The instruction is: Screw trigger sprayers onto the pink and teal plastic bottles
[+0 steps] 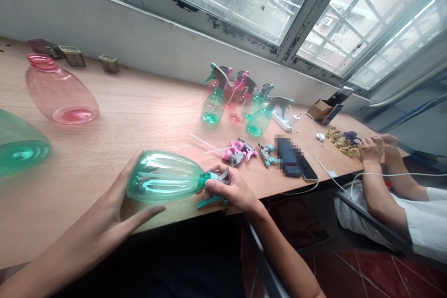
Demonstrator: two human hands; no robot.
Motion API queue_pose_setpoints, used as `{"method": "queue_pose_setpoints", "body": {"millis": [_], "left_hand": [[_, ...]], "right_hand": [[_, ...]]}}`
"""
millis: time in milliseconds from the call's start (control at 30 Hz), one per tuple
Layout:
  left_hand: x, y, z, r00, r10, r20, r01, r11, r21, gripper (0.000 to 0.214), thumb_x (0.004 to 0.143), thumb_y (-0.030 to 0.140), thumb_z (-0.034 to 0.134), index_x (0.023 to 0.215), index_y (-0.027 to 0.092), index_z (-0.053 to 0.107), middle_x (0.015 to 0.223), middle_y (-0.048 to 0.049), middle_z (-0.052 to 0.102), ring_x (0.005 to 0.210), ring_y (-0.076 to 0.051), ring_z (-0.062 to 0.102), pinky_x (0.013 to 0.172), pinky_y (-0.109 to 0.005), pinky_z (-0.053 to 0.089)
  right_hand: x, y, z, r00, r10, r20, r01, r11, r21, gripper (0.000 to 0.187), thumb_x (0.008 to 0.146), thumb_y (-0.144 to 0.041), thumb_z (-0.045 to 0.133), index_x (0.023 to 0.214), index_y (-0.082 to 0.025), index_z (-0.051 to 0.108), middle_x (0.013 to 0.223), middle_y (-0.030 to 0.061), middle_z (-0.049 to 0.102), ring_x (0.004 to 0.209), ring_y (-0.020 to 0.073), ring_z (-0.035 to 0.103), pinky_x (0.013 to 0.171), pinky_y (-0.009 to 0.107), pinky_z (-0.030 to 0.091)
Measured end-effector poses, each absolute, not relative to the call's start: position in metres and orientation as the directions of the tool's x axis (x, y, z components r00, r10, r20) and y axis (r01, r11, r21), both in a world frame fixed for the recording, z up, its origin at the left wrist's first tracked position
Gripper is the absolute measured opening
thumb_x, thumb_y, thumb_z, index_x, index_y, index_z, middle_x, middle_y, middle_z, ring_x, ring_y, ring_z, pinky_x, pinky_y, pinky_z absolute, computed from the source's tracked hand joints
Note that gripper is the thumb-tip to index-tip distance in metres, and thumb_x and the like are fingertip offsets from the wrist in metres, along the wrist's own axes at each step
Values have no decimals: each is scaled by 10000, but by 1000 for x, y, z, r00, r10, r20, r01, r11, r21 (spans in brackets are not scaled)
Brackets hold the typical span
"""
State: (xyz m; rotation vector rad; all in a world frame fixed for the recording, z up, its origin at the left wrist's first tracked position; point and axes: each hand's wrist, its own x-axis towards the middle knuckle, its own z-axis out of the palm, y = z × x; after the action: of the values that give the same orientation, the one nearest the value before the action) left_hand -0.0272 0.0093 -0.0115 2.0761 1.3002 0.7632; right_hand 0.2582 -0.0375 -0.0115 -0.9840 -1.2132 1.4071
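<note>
A green transparent spray bottle (164, 177) lies on its side near the front edge of the wooden table (139, 116). My left hand (120, 205) cups its base, thumb and fingers wrapped round the body. My right hand (232, 191) is closed on the grey and teal trigger head (218, 181) at the bottle's neck. Loose pink and teal trigger heads (244, 151) with dip tubes lie just beyond my right hand.
Several finished green and pink spray bottles (240, 102) stand at the back. An empty pink bottle (59, 91) and a green one (19, 146) lie at left. Another person's hands (375, 146) work on gold pieces at right, near a phone (307, 170) and white cables.
</note>
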Motion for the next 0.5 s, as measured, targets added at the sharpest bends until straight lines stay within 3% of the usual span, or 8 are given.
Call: {"method": "queue_pose_setpoints", "body": {"millis": [133, 233, 400, 500], "left_hand": [[-28, 12, -12, 430, 886, 175, 568, -416, 710, 856, 798, 745, 653, 1518, 378, 371, 1589, 40, 491, 1538, -260, 422, 1274, -413, 390], [-28, 12, -10, 428, 877, 217, 568, -448, 691, 869, 795, 761, 641, 1524, 364, 386, 1600, 27, 487, 1544, -279, 412, 1242, -401, 442], [-25, 9, -7, 380, 882, 278, 551, -457, 698, 951, 810, 799, 570, 1604, 430, 199, 1573, 26, 528, 1409, -279, 584, 1156, -432, 525], [-25, 7, -9, 384, 895, 229, 555, -422, 717, 1018, 794, 796, 597, 1611, 457, 94, 1633, 42, 458, 1469, -293, 523, 1175, -465, 498]], "right_hand": [[259, -37, -12, -178, 984, 26, -166, -3, -986, 298, 858, -376, 842, 989, -176, 663, 800, 27, 807, 645, 146, 725, 642, 257, 608], [259, -37, -13, -182, 983, 37, -150, 10, -989, 290, 870, -375, 834, 995, -174, 666, 835, 38, 815, 646, 138, 720, 647, 246, 590], [260, -36, -14, -180, 983, 41, -160, 12, -987, 290, 876, -371, 828, 993, -176, 648, 749, 11, 791, 656, 144, 722, 659, 248, 583], [259, -36, -12, -179, 983, 40, -152, 13, -988, 302, 865, -378, 835, 988, -171, 653, 757, 14, 792, 645, 138, 717, 646, 241, 579]]}}
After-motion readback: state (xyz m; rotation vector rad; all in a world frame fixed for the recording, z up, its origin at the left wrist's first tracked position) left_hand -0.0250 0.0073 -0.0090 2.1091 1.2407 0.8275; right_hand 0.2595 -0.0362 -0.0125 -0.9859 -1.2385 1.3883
